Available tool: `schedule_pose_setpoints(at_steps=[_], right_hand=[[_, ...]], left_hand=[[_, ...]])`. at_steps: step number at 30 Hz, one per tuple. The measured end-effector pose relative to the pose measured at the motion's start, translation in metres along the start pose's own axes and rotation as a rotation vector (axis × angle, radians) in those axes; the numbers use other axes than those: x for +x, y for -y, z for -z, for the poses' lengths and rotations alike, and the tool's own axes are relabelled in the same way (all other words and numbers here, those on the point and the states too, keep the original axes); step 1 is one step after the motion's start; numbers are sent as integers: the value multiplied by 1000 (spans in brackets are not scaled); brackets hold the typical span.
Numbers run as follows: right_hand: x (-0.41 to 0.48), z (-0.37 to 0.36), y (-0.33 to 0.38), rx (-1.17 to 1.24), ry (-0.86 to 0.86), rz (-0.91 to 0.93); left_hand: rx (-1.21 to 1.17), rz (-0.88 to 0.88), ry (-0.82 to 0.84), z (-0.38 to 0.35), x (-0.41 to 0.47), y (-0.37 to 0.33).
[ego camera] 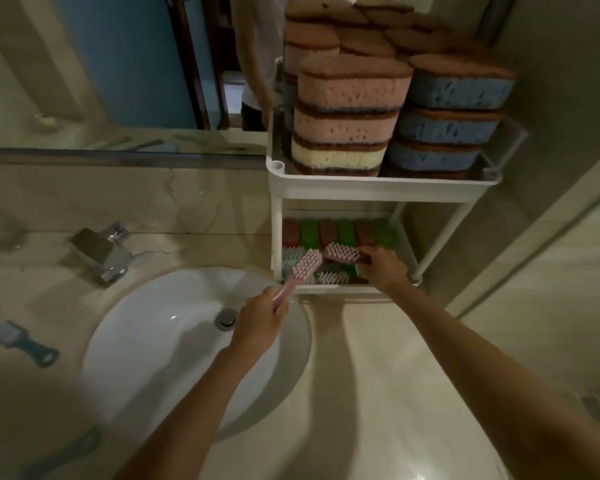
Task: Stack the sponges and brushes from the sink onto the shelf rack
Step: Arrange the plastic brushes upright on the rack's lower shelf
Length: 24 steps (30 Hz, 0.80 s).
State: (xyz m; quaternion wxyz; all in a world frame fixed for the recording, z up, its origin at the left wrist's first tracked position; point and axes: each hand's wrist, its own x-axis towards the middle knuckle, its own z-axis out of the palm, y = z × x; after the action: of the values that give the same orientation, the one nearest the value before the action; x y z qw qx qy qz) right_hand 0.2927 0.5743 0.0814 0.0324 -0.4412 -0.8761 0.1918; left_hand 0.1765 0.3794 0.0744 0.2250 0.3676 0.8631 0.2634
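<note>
The left hand [260,320] is gripping a pink brush [303,270]; the right hand [381,268] is holding another brush [343,253] over the lower shelf [326,289]. Best laid flat, bristles aligned.

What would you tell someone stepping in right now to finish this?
Left hand: holds a pink brush by its handle, above the sink edge.
Right hand: lowering a second pink brush onto the rack's lower shelf.
Done: sponges stacked on the upper shelf, several brushes below; sink looks empty.
Left: set both brushes down. Two blue brushes lie on the counter.
</note>
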Motion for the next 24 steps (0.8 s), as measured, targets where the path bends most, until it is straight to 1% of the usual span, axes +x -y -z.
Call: schedule_pose_setpoints(at_steps=[5,11,13,21,24], right_hand=[[32,-8,-2,-88,107,41],[48,-28,0,-192,179,125],[51,-33,0,-199,210,128],[52,-37,-10,-225,188,125],[48,-39,-10,-197,173,192]], left_hand=[[66,67,-33,-11,10,-17],[-8,118,-41,-12,21,-16],[-40,121,-30,-12,23,-13],[-84,116,8,-8,26,-11],[-78,118,25,-7,27,-12]])
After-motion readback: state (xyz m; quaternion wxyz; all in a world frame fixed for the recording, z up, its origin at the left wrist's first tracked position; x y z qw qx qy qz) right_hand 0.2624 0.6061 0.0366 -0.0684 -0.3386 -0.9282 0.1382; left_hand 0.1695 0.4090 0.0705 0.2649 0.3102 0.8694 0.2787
